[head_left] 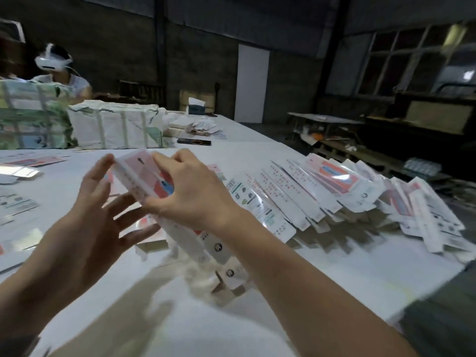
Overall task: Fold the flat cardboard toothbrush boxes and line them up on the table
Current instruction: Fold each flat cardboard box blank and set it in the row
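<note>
Landmark: the toothbrush box point(144, 176), held tilted above the white surface point(296, 287)
Right hand point(190, 191): fingers curled over the box's upper and near edges, gripping it
Left hand point(103, 202): fingers spread and straight, fingertips touching the box's far-left corner and underside
Row of folded boxes point(322, 197): right of the held box, leaning and overlapping, reaching the surface's right edge
Open room: bare surface below the held box
Flat boxes point(31, 161): left of the held box, partly cut off by the frame
Wrapped bundles point(116, 124): behind the held box
Hard to make out: motion blur smears the box's lower end and print
</note>
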The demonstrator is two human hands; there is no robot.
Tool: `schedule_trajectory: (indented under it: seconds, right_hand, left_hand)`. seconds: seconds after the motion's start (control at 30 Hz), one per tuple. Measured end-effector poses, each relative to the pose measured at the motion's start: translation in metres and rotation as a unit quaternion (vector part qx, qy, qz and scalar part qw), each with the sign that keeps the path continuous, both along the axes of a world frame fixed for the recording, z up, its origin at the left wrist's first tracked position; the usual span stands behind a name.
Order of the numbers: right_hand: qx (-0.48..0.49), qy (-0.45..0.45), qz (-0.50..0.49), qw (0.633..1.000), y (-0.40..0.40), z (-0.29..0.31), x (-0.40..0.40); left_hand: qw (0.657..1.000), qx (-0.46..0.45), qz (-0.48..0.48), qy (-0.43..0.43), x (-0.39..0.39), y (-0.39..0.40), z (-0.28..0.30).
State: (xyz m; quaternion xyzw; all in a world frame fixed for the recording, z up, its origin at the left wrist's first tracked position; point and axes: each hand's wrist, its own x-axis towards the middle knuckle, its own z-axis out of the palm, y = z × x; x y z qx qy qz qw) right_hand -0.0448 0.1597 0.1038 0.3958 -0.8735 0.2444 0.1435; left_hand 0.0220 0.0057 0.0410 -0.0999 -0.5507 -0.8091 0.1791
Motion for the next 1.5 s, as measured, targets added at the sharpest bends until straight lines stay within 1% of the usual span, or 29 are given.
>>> schedule_trajectory:
  seconds: [0.07, 0.13, 0.2, 0.27, 0.33, 0.37, 0.4, 0.43, 0.47, 0.5, 0.53, 0.6, 0.63, 0.67, 0.73, 0.77, 0.8, 0.9, 1.0, 1.1, 1.2, 1.37, 1.4, 1.5]
  right_hand:
    - [-0.053, -0.016, -0.038, 0.998, 0.026, 0.012, -0.007]
    - [-0.116, 0.016, -0.118, 0.986, 0.064, 0.033, -0.022]
    - [-0.129, 0.044, -0.211, 0.968, 0.105, 0.054, -0.045]
    - [-0.074, 0.024, -0.312, 0.947, 0.144, 0.069, -0.068]
    - [0.030, -0.019, -0.396, 0.918, 0.178, 0.066, -0.091]
    - [0.085, -0.045, -0.422, 0.902, 0.192, 0.058, -0.099]
    - [0.128, -0.072, -0.436, 0.888, 0.202, 0.048, -0.106]
    - [0.154, -0.093, -0.443, 0.878, 0.209, 0.039, -0.111]
    - [0.163, -0.102, -0.449, 0.872, 0.214, 0.031, -0.115]
    - [0.158, -0.094, -0.455, 0.871, 0.217, 0.027, -0.118]
    - [0.143, -0.069, -0.459, 0.874, 0.217, 0.025, -0.120]
    - [0.104, -0.002, -0.443, 0.890, 0.208, 0.026, -0.117]
    - [0.084, 0.025, -0.421, 0.903, 0.198, 0.028, -0.114]
    - [0.067, 0.042, -0.387, 0.919, 0.185, 0.028, -0.107]
    - [0.033, 0.049, -0.294, 0.954, 0.145, 0.025, -0.089]
    - [0.022, 0.045, -0.245, 0.968, 0.124, 0.022, -0.076]
    - [0.016, 0.040, -0.197, 0.980, 0.103, 0.019, -0.063]
    - [0.011, 0.014, -0.067, 0.998, 0.045, 0.005, -0.022]
    - [0.012, -0.008, 0.017, 1.000, -0.004, -0.014, 0.006]
    - [0.006, -0.026, 0.064, 0.998, -0.040, -0.029, 0.017]
    - [0.000, -0.052, 0.083, 0.995, -0.059, -0.042, 0.018]
    - [-0.016, -0.071, 0.085, 0.994, -0.053, -0.064, 0.011]
    - [-0.027, -0.073, 0.084, 0.993, -0.051, -0.066, 0.009]
    - [-0.073, -0.092, 0.082, 0.990, -0.045, -0.066, 0.004]
  left_hand:
    - [1.000, -0.030, 0.008, -0.002, -0.001, 0.004, -0.001]
    - [0.997, -0.073, 0.010, -0.010, -0.001, 0.007, 0.000]
    - [0.995, -0.098, 0.023, -0.024, 0.000, 0.003, -0.003]
    - [0.988, -0.130, 0.064, -0.045, -0.001, -0.004, -0.007]
    - [0.971, -0.191, 0.131, -0.062, -0.003, -0.010, -0.012]
    - [0.953, -0.242, 0.170, -0.072, -0.005, -0.014, -0.018]
    - [0.925, -0.310, 0.207, -0.078, -0.007, -0.017, -0.023]
    - [0.887, -0.384, 0.242, -0.079, -0.008, -0.018, -0.029]
    - [0.849, -0.448, 0.266, -0.083, -0.009, -0.018, -0.033]
    - [0.819, -0.492, 0.282, -0.091, -0.008, -0.017, -0.035]
    - [0.802, -0.514, 0.286, -0.098, -0.007, -0.015, -0.034]
    - [0.773, -0.550, 0.292, -0.121, -0.004, -0.014, -0.026]
    - [0.749, -0.574, 0.294, -0.152, -0.003, -0.015, -0.022]
    - [0.712, -0.606, 0.295, -0.196, -0.002, -0.016, -0.018]
    - [0.629, -0.658, 0.288, -0.298, 0.004, -0.023, -0.012]
    - [0.604, -0.666, 0.283, -0.334, 0.006, -0.028, -0.010]
    - [0.588, -0.667, 0.281, -0.361, 0.009, -0.036, -0.010]
    - [0.567, -0.642, 0.301, -0.419, 0.018, -0.062, -0.012]
    - [0.550, -0.634, 0.291, -0.459, 0.025, -0.078, -0.013]
    - [0.553, -0.653, 0.285, -0.433, 0.025, -0.080, -0.014]
    - [0.536, -0.682, 0.298, -0.399, 0.025, -0.084, -0.013]
    - [0.514, -0.721, 0.320, -0.337, 0.025, -0.086, -0.015]
    - [0.520, -0.725, 0.314, -0.325, 0.022, -0.083, -0.016]
    - [0.560, -0.731, 0.257, -0.293, 0.012, -0.073, -0.019]
